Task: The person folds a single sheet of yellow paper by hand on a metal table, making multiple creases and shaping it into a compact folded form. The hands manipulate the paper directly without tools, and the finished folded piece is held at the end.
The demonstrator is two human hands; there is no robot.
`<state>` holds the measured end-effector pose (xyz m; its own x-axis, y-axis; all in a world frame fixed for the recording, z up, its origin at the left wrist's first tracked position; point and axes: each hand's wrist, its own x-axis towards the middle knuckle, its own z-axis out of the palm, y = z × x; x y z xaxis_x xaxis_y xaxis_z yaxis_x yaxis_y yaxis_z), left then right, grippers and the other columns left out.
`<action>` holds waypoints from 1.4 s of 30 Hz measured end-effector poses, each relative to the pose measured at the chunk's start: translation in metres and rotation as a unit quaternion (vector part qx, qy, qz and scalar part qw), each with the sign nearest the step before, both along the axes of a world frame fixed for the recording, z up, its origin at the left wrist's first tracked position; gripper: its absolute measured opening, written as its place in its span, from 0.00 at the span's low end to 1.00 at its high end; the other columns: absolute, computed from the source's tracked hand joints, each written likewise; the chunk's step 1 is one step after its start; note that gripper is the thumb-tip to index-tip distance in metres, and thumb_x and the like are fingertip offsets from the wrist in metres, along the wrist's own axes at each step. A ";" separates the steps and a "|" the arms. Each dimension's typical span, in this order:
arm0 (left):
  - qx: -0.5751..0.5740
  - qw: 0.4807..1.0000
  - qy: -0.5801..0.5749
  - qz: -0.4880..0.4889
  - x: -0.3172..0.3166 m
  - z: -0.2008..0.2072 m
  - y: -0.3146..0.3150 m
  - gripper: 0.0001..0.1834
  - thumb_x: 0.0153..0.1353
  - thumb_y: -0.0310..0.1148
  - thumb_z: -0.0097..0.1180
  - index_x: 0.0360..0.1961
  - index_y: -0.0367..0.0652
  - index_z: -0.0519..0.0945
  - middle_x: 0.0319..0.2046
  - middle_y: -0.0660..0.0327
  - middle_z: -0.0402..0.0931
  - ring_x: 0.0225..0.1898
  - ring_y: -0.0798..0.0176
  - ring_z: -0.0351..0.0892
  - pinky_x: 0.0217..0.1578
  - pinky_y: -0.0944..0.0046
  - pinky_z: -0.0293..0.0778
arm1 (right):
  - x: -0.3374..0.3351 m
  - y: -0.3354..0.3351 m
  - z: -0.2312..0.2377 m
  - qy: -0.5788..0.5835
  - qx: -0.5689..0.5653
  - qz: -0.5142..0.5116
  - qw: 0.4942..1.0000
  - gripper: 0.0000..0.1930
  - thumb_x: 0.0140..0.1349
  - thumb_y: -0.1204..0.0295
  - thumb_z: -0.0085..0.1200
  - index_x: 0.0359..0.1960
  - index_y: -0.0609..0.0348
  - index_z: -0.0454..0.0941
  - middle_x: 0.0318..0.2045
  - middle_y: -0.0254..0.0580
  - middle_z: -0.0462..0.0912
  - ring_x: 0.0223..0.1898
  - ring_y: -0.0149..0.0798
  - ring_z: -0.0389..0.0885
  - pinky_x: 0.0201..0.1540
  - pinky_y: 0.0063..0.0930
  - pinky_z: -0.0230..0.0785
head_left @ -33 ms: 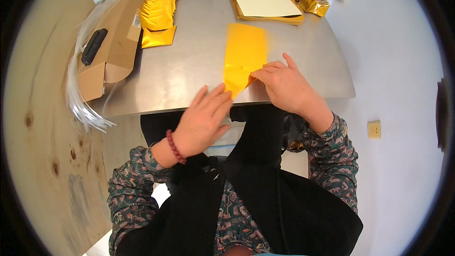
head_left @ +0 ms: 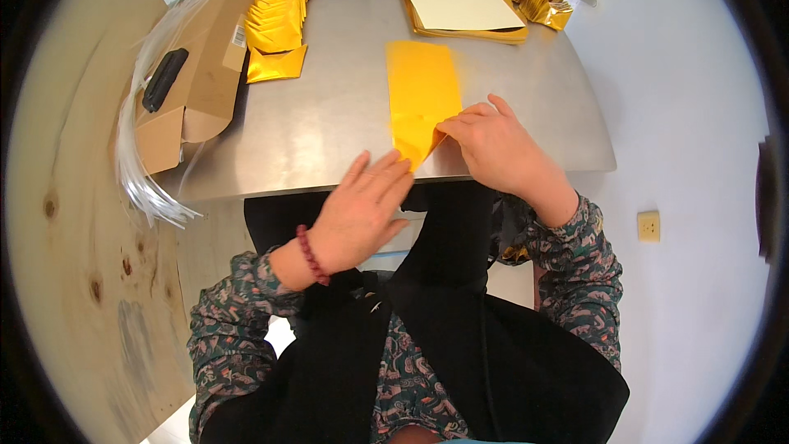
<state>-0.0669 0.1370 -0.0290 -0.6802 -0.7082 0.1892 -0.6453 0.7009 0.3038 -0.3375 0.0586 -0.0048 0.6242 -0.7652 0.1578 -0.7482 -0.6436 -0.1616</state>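
Note:
A strip of shiny gold paper lies on the metal table in front of me, with its near end folded to a point. My right hand pinches the folded edge on the paper's right side between thumb and fingers. At the near left corner, the stretched fingertips of my left hand rest on the paper. The fingers of that hand lie nearly flat and hold nothing. A red beaded bracelet circles my left wrist.
Overlapping folded gold packets form a row at the back left, beside a cardboard box with clear plastic strips and a black object. Cream paper tops a gold stack at the back. Crumpled gold pieces lie right of it.
My left hand has shifted slightly to the right along the near end of the gold paper. The paper's far end has swung a little left. My right hand keeps its pinch.

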 end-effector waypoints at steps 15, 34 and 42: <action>-0.091 0.977 0.172 -0.089 -0.117 -0.020 -0.007 0.16 0.59 0.36 0.71 0.47 0.42 0.88 0.54 0.52 0.82 0.60 0.47 0.79 0.63 0.47 0.73 | 0.040 -0.027 -0.011 0.021 0.017 -0.021 0.999 0.23 0.73 0.55 0.56 0.54 0.63 0.85 0.59 0.51 0.86 0.59 0.53 0.82 0.64 0.49 0.76; -0.075 0.993 0.072 0.050 -0.018 -0.010 -0.031 0.29 0.65 0.39 0.71 0.66 0.44 0.81 0.65 0.56 0.79 0.69 0.49 0.74 0.69 0.48 0.69 | 0.016 -0.010 -0.059 -0.216 -0.019 -0.010 0.976 0.20 0.76 0.71 0.54 0.66 0.64 0.78 0.70 0.58 0.78 0.75 0.61 0.71 0.79 0.52 0.62; -0.092 0.995 0.023 0.035 -0.004 -0.010 -0.021 0.32 0.63 0.36 0.71 0.69 0.46 0.79 0.70 0.57 0.76 0.72 0.51 0.72 0.72 0.48 0.67 | 0.016 -0.011 -0.060 -0.199 -0.010 -0.017 0.980 0.21 0.77 0.71 0.53 0.68 0.64 0.77 0.71 0.57 0.78 0.76 0.59 0.71 0.81 0.52 0.59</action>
